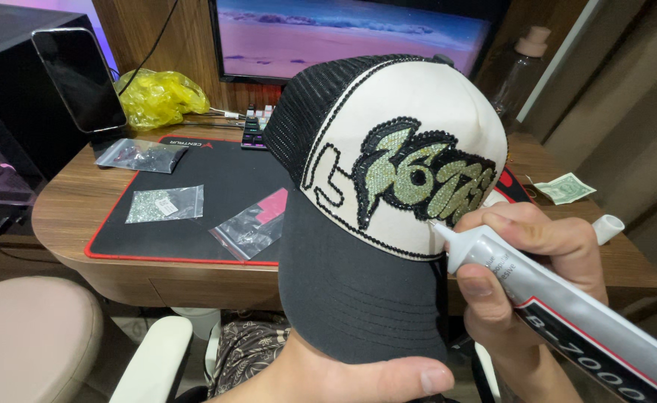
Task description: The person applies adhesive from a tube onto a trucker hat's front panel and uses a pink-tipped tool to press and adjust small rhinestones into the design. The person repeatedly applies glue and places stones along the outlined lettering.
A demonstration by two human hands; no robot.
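Note:
My left hand (358, 377) holds a trucker cap (388, 112) up by its black brim (358, 291), thumb lying along the brim's lower edge. The cap has a cream front panel, black mesh sides and a rhinestone design (418, 179) in green and black stones. My right hand (522, 269) grips a grey glue tube (567, 313), whose fine nozzle tip touches the lower right edge of the rhinestone design. A small white cap (608, 226) is pinched in the same hand behind the fingers.
A black desk mat (217, 179) with red trim lies on the wooden desk (67, 209), bearing three small clear bags of stones (166, 203). Behind are a monitor (343, 30), keyboard (255, 127), yellow bag (161, 95), phone (79, 78), banknote (565, 188) and bottle (519, 71).

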